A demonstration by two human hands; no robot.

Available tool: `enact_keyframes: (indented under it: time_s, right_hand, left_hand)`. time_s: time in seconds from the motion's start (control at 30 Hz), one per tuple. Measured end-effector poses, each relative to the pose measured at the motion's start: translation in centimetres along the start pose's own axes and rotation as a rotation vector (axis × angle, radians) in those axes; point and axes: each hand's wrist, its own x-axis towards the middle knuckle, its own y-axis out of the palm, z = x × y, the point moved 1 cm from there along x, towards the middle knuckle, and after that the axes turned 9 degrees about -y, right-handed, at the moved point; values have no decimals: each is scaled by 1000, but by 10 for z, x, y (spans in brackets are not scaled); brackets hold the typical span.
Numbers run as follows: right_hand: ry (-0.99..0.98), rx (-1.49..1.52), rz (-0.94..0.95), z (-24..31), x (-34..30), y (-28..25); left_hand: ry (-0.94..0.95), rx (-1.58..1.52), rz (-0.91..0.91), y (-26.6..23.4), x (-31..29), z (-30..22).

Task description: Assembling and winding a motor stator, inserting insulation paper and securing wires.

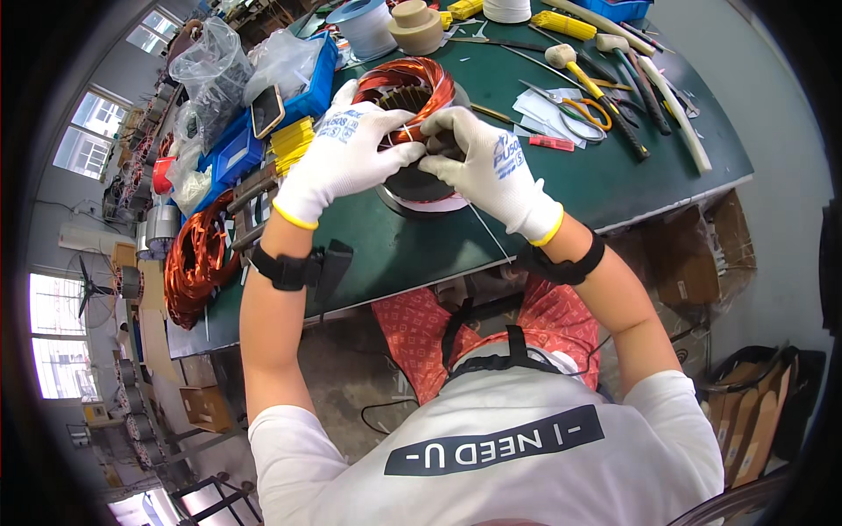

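Note:
A motor stator [424,186] with a thick ring of copper winding [419,72] stands upright on the green table. My left hand [355,145], in a white glove with a yellow cuff, grips the near left rim of the winding, thumb below and fingers above. My right hand [487,167], gloved alike, closes its bent fingers on the near right rim. The two thumbs almost meet there. A bit of white tie shows on the wires between the hands. Whatever else the right fingertips pinch is hidden by the glove.
Scissors with orange handles [586,114], mallets [561,58] and a pale rod [675,114] lie to the right. Spools [361,26] stand at the back. Blue bins [237,156], a phone [267,111] and loose copper coils [195,263] are on the left. The table's front edge [421,285] is near me.

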Motion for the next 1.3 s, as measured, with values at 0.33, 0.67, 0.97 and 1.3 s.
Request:
enact_keyframes:
  time_s: [0.33,0.67,0.97,1.3]
  right_hand:
    - [112,414,-72,25,59,-23]
    - [135,69,66,-21,-31,-33]
    - [-161,-261,55,31,-35,-92]
    - [1706,-806,891,44,-509,-285]
  left_hand:
    - [-39,309,-618,8,-22,-34]
    - [55,-389,-405,27,-16,-15]
    - [152,-361,-449,29,-21,-15]
    - [252,-361,-446,29,-16,-3]
